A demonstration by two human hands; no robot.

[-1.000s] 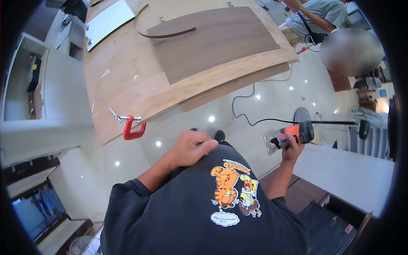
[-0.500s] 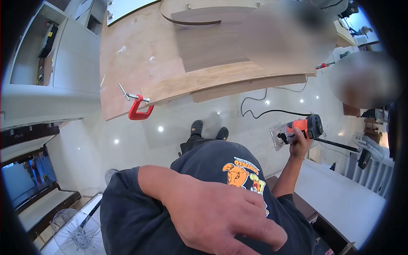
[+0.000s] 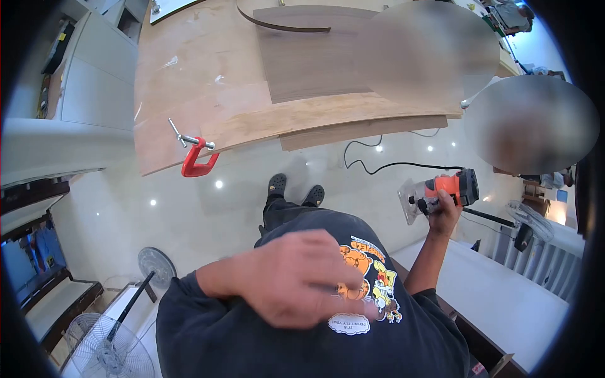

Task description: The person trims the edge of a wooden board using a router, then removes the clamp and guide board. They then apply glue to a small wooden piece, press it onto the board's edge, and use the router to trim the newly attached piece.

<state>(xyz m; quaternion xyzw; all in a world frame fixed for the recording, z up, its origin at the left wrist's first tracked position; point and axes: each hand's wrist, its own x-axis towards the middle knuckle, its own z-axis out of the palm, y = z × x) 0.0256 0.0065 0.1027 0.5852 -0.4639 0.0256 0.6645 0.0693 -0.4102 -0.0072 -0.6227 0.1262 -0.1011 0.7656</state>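
Beside the workbench [image 3: 189, 57] | right hand [image 3: 443, 211] gripped orange trim router [image 3: 441, 191] — held clear of body | left hand [image 3: 302, 280] blurred, empty, fingers spread over shirt [image 3: 265, 346]

The trim router [image 3: 441, 191] in the right hand [image 3: 443, 214] has an orange plastic body, a black cap and a clear plastic base. The counter [image 3: 189, 69] is matt pale plywood, carrying a darker wood-grain veneer panel [image 3: 309, 60] with a smooth face. The clamp [image 3: 194, 157] is red-painted metal with a bare steel screw. The floor [image 3: 208, 208] looks like glossy tile, mirroring ceiling lights. The T-shirt [image 3: 252, 334] is dark matt cloth.
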